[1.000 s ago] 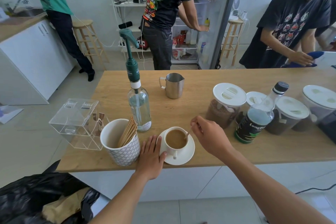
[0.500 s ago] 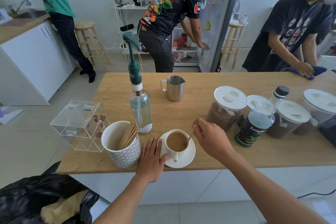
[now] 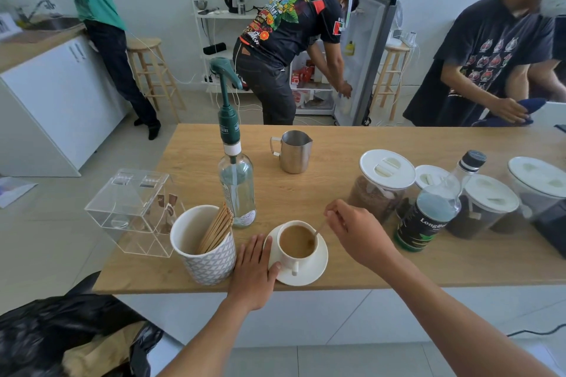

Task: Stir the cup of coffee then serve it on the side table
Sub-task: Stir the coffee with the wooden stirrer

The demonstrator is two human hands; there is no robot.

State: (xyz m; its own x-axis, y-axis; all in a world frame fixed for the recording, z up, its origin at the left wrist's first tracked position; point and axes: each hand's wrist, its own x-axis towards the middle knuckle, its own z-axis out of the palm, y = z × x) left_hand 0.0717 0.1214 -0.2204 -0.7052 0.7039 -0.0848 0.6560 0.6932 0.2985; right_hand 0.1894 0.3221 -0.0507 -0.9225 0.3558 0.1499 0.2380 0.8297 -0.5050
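A white cup of milky coffee (image 3: 296, 241) stands on a white saucer (image 3: 315, 269) near the front edge of the wooden counter (image 3: 337, 156). My right hand (image 3: 356, 231) pinches a thin wooden stir stick (image 3: 319, 229) whose lower end dips into the coffee at the cup's right side. My left hand (image 3: 254, 269) lies flat on the counter, fingers spread, its thumb resting on the saucer's left rim.
A patterned cup of wooden stir sticks (image 3: 205, 246) and a clear acrylic box (image 3: 134, 211) sit left of the saucer. Behind are a pump bottle (image 3: 235, 180) and steel milk jug (image 3: 292, 151). Lidded jars (image 3: 379, 184) and a dark bottle (image 3: 435, 208) crowd the right. Three people stand beyond.
My right hand has shifted slightly with the stick in the coffee. The person at the fridge has bent lower. My left hand stays at the saucer.
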